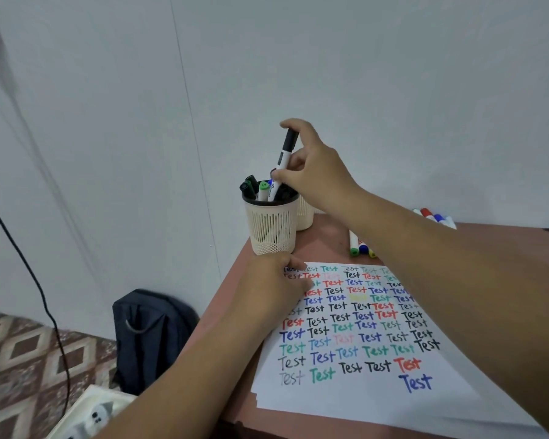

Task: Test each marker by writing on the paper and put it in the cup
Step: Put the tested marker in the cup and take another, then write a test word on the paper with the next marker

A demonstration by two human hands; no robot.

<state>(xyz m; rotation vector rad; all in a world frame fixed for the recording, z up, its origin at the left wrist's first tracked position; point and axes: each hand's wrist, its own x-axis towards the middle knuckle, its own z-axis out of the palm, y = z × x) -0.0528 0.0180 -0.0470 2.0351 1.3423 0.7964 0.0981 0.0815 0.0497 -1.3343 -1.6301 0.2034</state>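
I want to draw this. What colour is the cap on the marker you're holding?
Black. The marker in the right hand shows it in the head view.

Brown table (327,231), paper (362,391), 2 cups (271,228), loose markers (358,245)

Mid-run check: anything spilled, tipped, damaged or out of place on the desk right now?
Nothing stands out. The cream mesh plastic cup stands upright, the right hand lowers a black-capped white marker into it, and the left hand rests on the white paper.

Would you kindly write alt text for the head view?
The right hand holds a black-capped marker over the mesh cup of markers, while the left hand rests on the paper filled with colourful "Test" words.
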